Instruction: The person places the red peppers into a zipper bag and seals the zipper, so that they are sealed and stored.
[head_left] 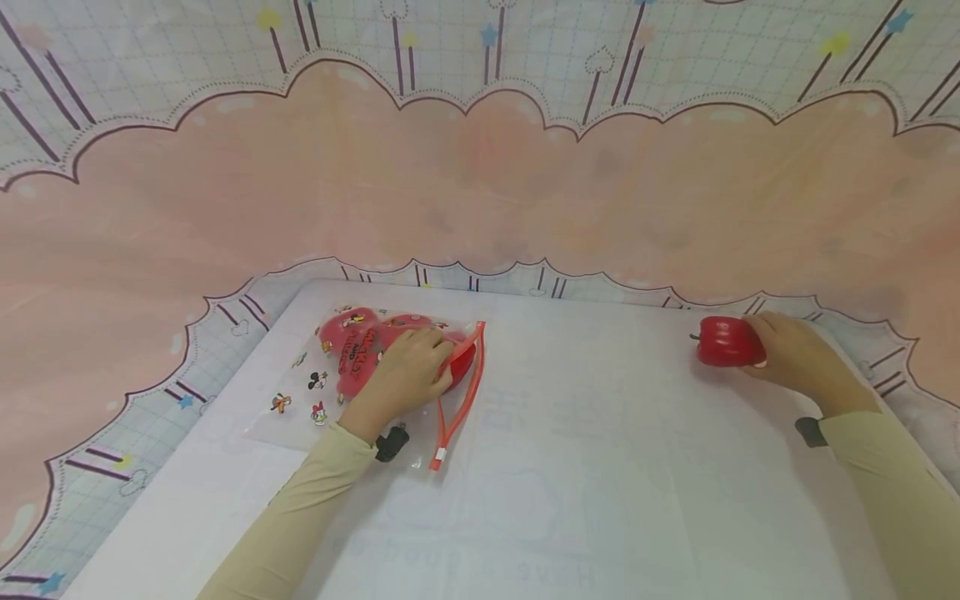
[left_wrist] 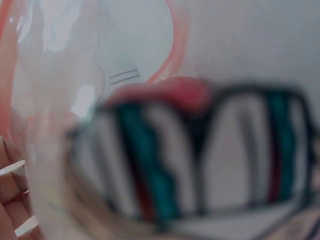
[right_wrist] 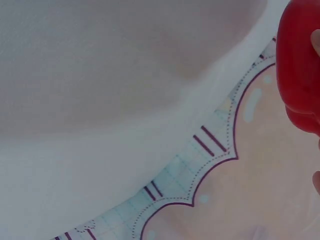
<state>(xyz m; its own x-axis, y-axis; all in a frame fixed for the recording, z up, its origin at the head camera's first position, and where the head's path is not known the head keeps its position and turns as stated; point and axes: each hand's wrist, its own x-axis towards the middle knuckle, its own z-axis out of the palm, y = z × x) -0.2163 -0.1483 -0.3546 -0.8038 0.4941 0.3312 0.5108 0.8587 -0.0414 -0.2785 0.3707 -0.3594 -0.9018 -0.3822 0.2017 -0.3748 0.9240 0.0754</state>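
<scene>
A clear zip bag [head_left: 300, 425] with cartoon prints and an orange-red zip edge lies on the left of the white table, its mouth parted toward the right. Several red objects [head_left: 352, 321] show through its plastic. My left hand [head_left: 408, 367] grips the bag near its mouth, the back of the hand hiding part of the contents. Far to the right, my right hand [head_left: 787, 350] holds a glossy red bell pepper [head_left: 723, 341] from its right side, its stem pointing left. In the right wrist view, the bell pepper [right_wrist: 297, 65] appears at the right edge with fingertips on it.
The white table [head_left: 585, 483] carries faint lettering and ends in front of a patterned curtain [head_left: 480, 183] that hangs behind it. A small dark device [head_left: 392, 443] sits at the left wrist, and another [head_left: 810, 432] at the right wrist.
</scene>
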